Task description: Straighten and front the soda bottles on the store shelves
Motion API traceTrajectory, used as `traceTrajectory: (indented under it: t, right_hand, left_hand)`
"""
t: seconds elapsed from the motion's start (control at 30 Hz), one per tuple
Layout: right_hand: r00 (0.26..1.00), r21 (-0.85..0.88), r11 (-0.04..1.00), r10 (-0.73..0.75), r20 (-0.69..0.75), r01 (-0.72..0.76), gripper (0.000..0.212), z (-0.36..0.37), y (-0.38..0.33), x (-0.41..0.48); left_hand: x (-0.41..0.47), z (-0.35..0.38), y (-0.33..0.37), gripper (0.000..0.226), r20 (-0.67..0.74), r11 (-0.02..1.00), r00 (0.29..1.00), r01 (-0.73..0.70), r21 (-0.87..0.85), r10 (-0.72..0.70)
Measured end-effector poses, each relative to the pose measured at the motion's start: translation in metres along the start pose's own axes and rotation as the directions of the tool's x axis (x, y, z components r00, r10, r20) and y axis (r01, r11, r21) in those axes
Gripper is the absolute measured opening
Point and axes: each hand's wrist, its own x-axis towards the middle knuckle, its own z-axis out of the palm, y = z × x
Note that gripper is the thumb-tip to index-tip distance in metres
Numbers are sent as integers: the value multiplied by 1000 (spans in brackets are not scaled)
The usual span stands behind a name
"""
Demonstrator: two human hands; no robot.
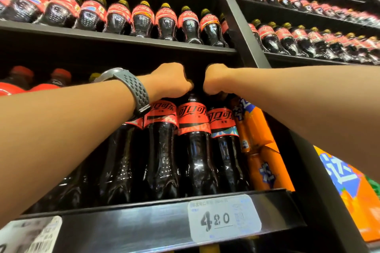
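Both arms reach up from the lower corners of the frame to the middle, where the two hands meet over the tops of the tall cola bottles [193,141]. The left hand [169,80] is curled into a fist at the neck of one bottle just left of centre; its fingers fold away from the camera, so whether they actually clamp the cap cannot be told. The right hand [216,80] is bunched the same way over the neighbouring bottle top, its grip equally hidden. A grey perforated rubber watch strap [133,90] circles the left wrist.

The bottles are glossy dark plastic with ribbed, waisted bodies and red wraparound labels, standing upright in a row on the black metal shelf [164,226] at lower centre. Touching them on the right are orange cartons [261,150]. A white price tag [224,219] sits on the shelf lip. Smaller gold-capped bottles [141,20] line the shelf across the upper frame, blurred.
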Motion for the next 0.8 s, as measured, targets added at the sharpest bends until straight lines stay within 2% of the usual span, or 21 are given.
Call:
traceTrajectory:
  t: [0.07, 0.17, 0.33, 0.43, 0.6, 0.7, 0.8]
  right_hand:
    - [999, -117, 993, 6, -35, -10, 25, -1, -4, -2]
    - [999, -185, 982, -33, -36, 25, 18, -5, -4, -4]
    - [998, -103, 995, -19, -65, 12, 15, -12, 1, -8]
    - [998, -98, 995, -24, -64, 17, 12, -14, 3, -6]
    - [999, -107, 994, -31, -41, 27, 5, -14, 5, -7]
    - [999, -137, 989, -52, -17, 49, 17, -14, 4, -8]
    - [997, -160, 985, -72, -8, 69, 17, -14, 5, -8]
  left_hand:
    - [3, -3, 0, 34, 6, 1000, 1000, 11, 16, -11]
    - [11, -7, 2, 28, 2, 999, 1000, 30, 14, -30]
    - [16, -2, 8, 24, 92, 998, 996, 9, 56, -14]
    - [18, 2, 7, 13, 65, 998, 997, 24, 58, -28]
    - [19, 3, 8, 20, 34, 998, 999, 17, 54, -19]
    - [18, 5, 9, 22, 19, 998, 1000, -5, 63, 4]
    - [16, 7, 10, 23, 0, 999, 1000, -12, 52, 12]
